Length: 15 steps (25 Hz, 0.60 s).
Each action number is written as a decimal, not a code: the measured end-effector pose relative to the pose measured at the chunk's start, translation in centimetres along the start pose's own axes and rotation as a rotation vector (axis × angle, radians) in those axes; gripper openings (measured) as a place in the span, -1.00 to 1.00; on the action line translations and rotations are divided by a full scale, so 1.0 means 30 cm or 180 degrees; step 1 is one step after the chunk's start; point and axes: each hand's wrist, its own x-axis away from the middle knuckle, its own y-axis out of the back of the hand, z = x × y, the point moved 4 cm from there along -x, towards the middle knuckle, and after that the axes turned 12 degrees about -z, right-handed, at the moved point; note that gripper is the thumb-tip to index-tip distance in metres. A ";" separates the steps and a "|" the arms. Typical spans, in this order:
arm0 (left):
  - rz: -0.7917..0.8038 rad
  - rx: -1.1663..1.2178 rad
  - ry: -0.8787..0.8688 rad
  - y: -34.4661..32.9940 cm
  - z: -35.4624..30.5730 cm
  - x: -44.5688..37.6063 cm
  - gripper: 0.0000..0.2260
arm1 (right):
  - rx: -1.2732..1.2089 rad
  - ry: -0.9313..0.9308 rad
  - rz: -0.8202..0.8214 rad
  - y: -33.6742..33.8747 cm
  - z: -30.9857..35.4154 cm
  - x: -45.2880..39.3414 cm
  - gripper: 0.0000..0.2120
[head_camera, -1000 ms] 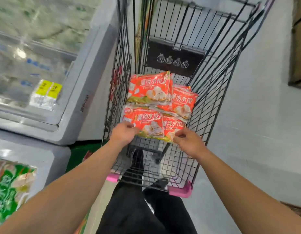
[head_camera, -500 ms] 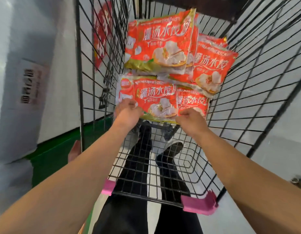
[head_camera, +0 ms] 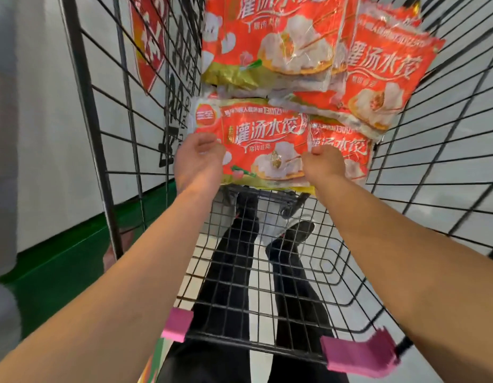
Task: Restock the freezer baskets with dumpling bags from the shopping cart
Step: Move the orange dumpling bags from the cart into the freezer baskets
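Gripping dumpling bag (head_camera: 264, 145), left hand (head_camera: 198, 161), right hand (head_camera: 324, 163)

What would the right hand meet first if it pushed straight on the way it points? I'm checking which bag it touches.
The right hand already pinches the nearest dumpling bag; pushed further, it would probably meet the overlapped bag beside it, though depth is unclear.

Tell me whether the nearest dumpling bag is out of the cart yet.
Still in. The nearest dumpling bag lies inside the cart, with the left hand and right hand gripping its near corners.
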 end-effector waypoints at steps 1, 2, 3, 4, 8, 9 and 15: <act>0.0009 -0.0040 -0.0020 0.003 -0.003 -0.009 -0.88 | -0.0012 0.0021 -0.0087 0.002 -0.004 0.001 -0.73; -0.0004 -0.0075 -0.0015 0.008 -0.009 -0.013 -0.87 | 0.0016 0.0031 -0.0162 0.010 -0.008 0.013 -0.70; -0.0028 -0.0114 -0.0008 0.011 -0.016 -0.018 -0.87 | 0.0070 0.0020 -0.0238 0.025 -0.019 0.030 -0.72; -0.0038 -0.0155 -0.0018 0.010 -0.026 -0.020 -0.87 | 0.0123 -0.0022 -0.0284 0.046 -0.040 0.049 -0.77; 0.0158 -0.0768 -0.0228 -0.029 -0.029 -0.013 -0.79 | 0.0418 -0.0267 -0.0304 0.124 -0.192 0.092 -0.78; 0.0237 -0.0915 -0.0260 -0.042 -0.019 -0.017 -0.75 | 0.0451 -0.0333 -0.0266 0.134 -0.223 0.086 -0.77; 0.0588 -0.0948 0.0035 -0.094 0.081 -0.043 -0.87 | 0.0320 -0.0654 -0.0424 0.134 -0.236 0.035 -0.51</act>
